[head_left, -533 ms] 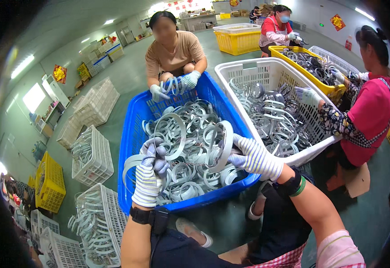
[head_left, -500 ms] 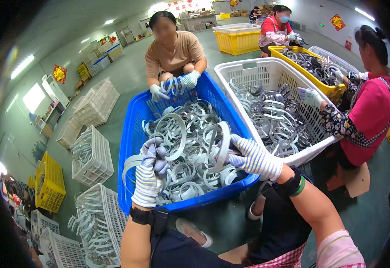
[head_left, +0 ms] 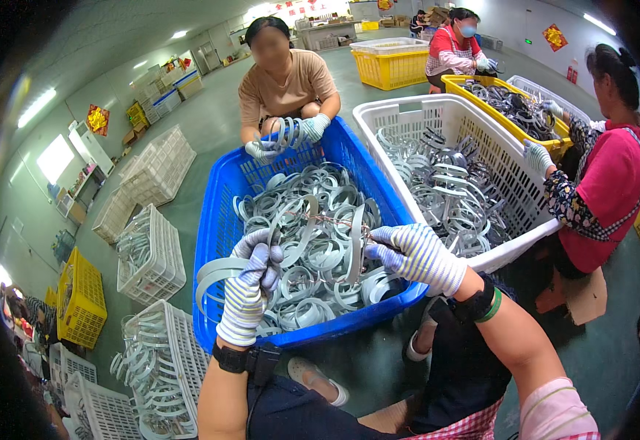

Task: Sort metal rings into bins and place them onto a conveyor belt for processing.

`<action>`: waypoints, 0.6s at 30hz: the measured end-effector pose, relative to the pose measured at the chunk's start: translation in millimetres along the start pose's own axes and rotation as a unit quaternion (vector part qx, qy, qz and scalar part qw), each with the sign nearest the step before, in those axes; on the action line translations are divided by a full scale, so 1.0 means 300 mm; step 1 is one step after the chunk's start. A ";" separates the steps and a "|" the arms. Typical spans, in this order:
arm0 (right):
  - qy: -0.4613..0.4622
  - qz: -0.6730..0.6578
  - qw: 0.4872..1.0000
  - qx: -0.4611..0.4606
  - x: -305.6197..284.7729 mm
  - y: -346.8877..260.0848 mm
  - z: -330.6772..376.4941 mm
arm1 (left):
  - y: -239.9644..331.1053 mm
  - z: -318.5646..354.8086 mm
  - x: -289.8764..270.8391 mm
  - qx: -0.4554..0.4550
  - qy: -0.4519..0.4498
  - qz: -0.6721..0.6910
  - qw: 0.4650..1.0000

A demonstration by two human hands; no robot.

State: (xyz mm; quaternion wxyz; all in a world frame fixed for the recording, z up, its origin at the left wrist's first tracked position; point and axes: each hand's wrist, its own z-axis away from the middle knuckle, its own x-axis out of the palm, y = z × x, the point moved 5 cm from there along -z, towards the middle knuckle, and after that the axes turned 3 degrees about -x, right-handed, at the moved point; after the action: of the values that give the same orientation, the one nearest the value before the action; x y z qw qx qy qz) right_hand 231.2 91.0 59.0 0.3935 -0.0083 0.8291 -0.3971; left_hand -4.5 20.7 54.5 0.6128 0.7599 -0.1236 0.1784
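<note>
My left hand (head_left: 248, 293), in a striped knit glove, is closed around several curved pale-grey bands (head_left: 214, 270) that loop out on both sides of the fist. My right hand (head_left: 421, 260), gloved alike, pinches another curved grey band (head_left: 355, 249), held upright. Thin reddish strands (head_left: 327, 218), perhaps wires, stretch between the two hands' bands. Both hands are over the near part of a blue plastic basket (head_left: 214, 213), heaped with loose bands (head_left: 309, 304). Across it, a crouching person's gloved hands (head_left: 280, 143) hold a few similar bands at the far rim.
A white basket (head_left: 510, 257) of bands adjoins the blue one on the right. Beyond it stands a yellow basket (head_left: 554, 150), where a person in a red top (head_left: 602, 191) works. White crates (head_left: 160, 275) with bands stand on the floor at left, near a yellow crate (head_left: 82, 301).
The right hand's band has turned slightly, and reddish strands now show between my hands. The co-worker on the right has drawn a hand back from the white basket's edge.
</note>
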 end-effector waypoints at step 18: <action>-0.002 -0.314 0.938 0.144 -0.010 0.084 0.023 | 0.017 0.028 0.025 -0.018 -0.023 -0.385 0.922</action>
State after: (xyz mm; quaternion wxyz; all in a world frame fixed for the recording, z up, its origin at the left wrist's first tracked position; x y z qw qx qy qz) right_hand 245.4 104.6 41.7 0.2477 -0.2126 0.7173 -0.6156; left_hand 1.3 11.8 60.7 0.6445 0.7417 0.1617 -0.0912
